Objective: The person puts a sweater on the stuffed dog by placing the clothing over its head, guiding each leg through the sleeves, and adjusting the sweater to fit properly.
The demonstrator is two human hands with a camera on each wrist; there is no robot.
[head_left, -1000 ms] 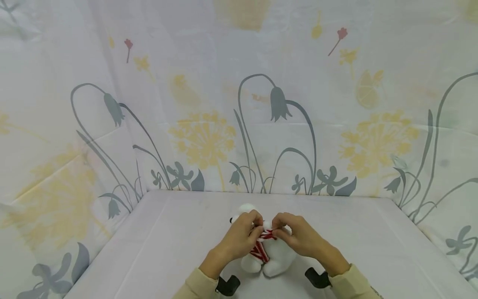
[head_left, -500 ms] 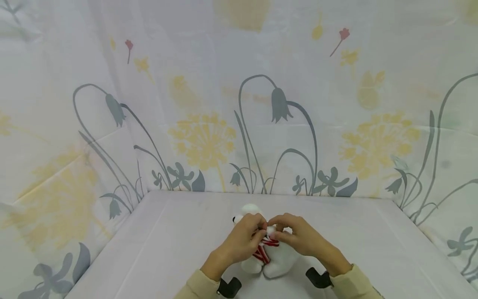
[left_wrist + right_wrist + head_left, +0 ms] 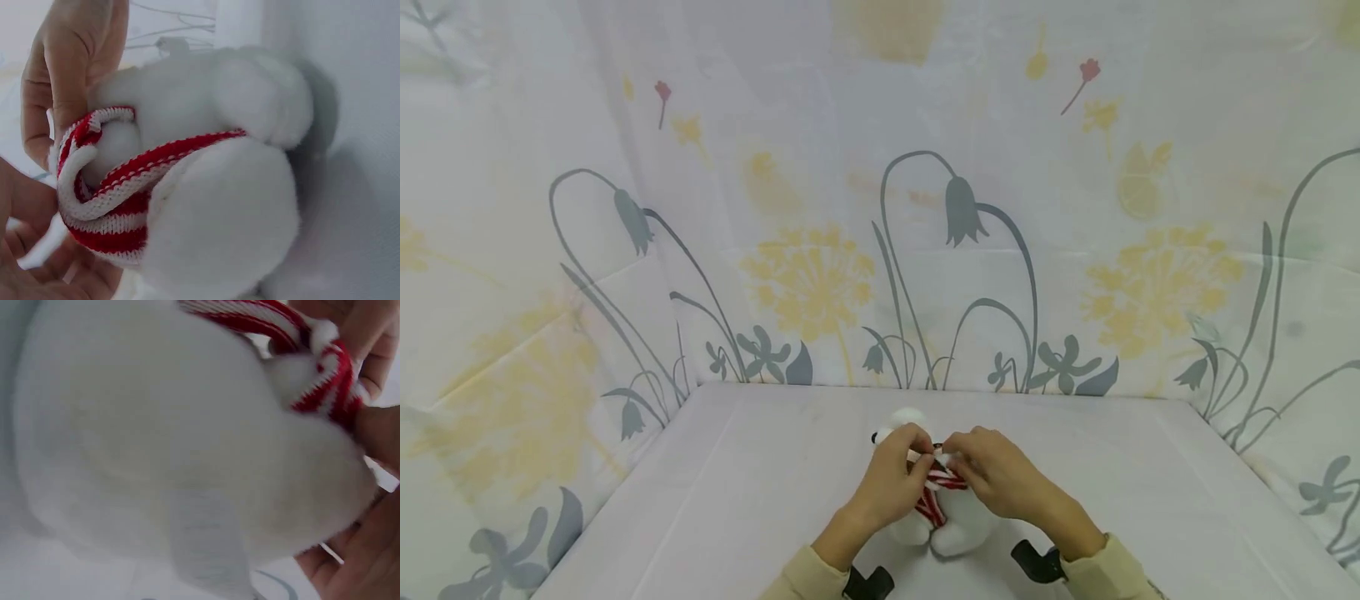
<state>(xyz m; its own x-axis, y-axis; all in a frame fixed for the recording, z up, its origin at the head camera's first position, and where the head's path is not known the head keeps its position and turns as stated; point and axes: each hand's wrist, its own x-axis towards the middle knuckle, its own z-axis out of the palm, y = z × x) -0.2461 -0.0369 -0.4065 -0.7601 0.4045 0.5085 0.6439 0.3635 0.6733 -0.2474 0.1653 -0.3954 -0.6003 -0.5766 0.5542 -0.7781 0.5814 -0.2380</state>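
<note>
Both hands on the striped scarf of a white plush toy, mid-bench.
Plush toy (image 3: pixel 966 517) rests on bench (image 3: pixel 775 467), roughly midway between left and right edges, set in from far edge. Red-and-white knit scarf (image 3: pixel 119 225) is wrapped round it, one strip running down the front between white plush lobes. Left hand (image 3: pixel 887 479) clamped on scarf, thumb and fingers pinching; right hand (image 3: pixel 1003 479) pinching it just beside, fingertips near each other. Toy's head pokes out past the left hand, toward the far edge. Pale tag (image 3: pixel 209 540) sticks out of the toy. Black device (image 3: pixel 1037 560) at right wrist. Flower-print sheet (image 3: pixel 880 275) rises along far edge.
</note>
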